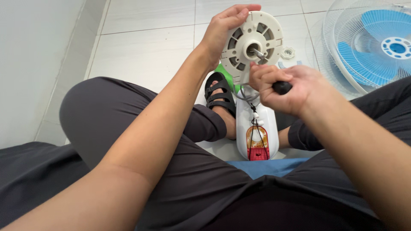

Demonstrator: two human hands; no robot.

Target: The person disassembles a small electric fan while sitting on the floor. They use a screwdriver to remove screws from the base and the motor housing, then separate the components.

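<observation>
Left hand: fingers curled over the upper left rim of the round cream plastic fan motor housing, thumb behind, gripping it upright; right hand: fingers pressed together in a fist around the black handle of a screwdriver, its metal shank angled up and left to the centre of the housing, beside the short shaft there.

Housing: vented face turned toward the camera, held above the person's crossed legs, joined below to a white plastic fan body with a red and yellow panel and thin cords hanging over it; the body rests between the legs.

Black strapped sandal: on the foot just left of the white body; a green piece shows behind it.

White wire fan guard with blue blades: lying on the pale tiled floor, upper right, well apart from the hands; small white ring nut: on the floor just right of the housing.
</observation>
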